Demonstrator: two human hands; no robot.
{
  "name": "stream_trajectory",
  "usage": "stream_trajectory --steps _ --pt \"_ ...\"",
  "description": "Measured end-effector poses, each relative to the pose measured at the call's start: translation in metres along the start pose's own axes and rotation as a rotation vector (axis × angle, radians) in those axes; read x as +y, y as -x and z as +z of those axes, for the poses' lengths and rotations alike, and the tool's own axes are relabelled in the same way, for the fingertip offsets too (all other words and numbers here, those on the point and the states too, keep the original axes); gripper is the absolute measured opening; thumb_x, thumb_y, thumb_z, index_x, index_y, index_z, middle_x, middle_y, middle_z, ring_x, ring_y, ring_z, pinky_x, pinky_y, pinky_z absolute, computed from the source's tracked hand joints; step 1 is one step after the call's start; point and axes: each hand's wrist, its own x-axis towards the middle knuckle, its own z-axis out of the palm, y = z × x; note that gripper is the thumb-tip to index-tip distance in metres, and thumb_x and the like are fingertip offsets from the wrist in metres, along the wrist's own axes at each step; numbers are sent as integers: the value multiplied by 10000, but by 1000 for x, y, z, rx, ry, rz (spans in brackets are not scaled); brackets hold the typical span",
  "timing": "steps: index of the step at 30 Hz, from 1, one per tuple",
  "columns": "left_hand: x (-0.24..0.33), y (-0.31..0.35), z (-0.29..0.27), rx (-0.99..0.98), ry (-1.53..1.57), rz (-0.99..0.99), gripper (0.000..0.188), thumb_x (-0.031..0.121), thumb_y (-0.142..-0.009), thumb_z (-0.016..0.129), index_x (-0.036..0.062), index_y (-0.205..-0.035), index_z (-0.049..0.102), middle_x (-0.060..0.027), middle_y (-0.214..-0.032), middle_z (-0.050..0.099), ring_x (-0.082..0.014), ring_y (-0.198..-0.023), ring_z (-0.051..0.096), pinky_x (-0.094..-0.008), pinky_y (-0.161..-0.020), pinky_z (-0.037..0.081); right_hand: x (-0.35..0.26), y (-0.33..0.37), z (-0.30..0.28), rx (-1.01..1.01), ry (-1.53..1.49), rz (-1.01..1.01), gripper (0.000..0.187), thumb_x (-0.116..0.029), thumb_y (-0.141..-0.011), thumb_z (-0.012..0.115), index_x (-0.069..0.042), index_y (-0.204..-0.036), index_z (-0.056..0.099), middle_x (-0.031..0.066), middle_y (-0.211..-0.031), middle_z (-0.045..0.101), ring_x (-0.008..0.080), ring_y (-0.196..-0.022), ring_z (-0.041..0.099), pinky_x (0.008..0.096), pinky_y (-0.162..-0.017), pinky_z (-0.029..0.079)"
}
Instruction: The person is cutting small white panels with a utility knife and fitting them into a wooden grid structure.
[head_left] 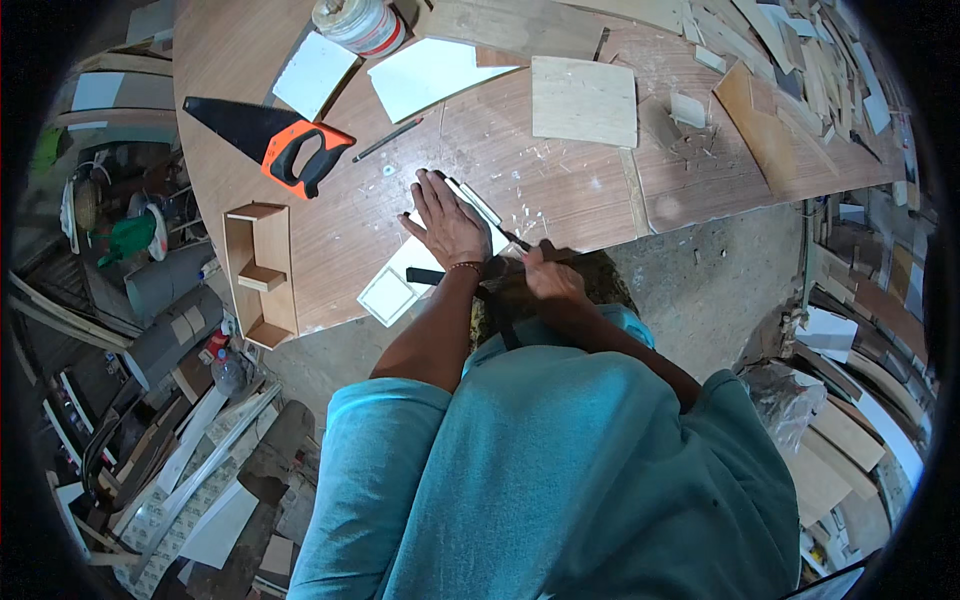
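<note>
A narrow white board [395,268] with a pale square outline at its near end lies slantwise at the table's front edge. My left hand [447,225] presses flat on it, fingers stretched out. To its right, my right hand [555,278] is closed round a slim hand tool [514,239]; its dark shaft points toward the board's right edge, and its exact kind is unclear. A thin white strip [478,203] runs along that edge beside my left fingers. A black flat piece [424,275] juts out by my left wrist. Small white chips are scattered to the right.
On the brown table [330,240] lie an orange-handled handsaw [292,150], a pencil [388,140], white panels [430,80] and a plywood square [584,101]. A small wooden shelf box [262,277] sits front left, a tub [360,25] at the back. Wood scraps [810,60] crowd the far right.
</note>
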Motion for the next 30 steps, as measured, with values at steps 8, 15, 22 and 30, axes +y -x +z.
stream_trajectory --steps 8,15,22,30 --pt "-2 -2 2 27 25 8 563 196 -843 355 54 -1376 243 -85 -1461 187 -253 -1346 167 -551 -1056 11 -19 -20 -20 191 -35 -271 250 -164 -903 361 80 -887 412 284 -638 575 434 -640 599 501 -574 471" --pt "-6 -3 2 -35 -18 -1 575 223 -856 352 85 -1394 201 -64 -1471 157 -244 -1350 156 -555 -1056 20 -44 -50 -21 267 29 -296 213 -119 -882 373 87 -886 428 293 -691 589 415 -691 617 466 -582 495" --pt "-7 -2 6 -22 32 -3 586 218 -851 374 99 -1397 194 -64 -1471 157 -244 -1350 158 -553 -1057 21 -52 -52 -23 251 -22 -259 222 -160 -874 411 56 -883 462 282 -722 598 411 -714 623 473 -630 503" --pt "-5 -2 3 -31 9 1 596 196 -839 389 81 -1391 197 -69 -1465 173 -245 -1348 160 -549 -1059 25 -42 -33 -14 209 176 -334 148 -111 -830 474 30 -873 472 245 -721 613 353 -714 645 416 -545 520"
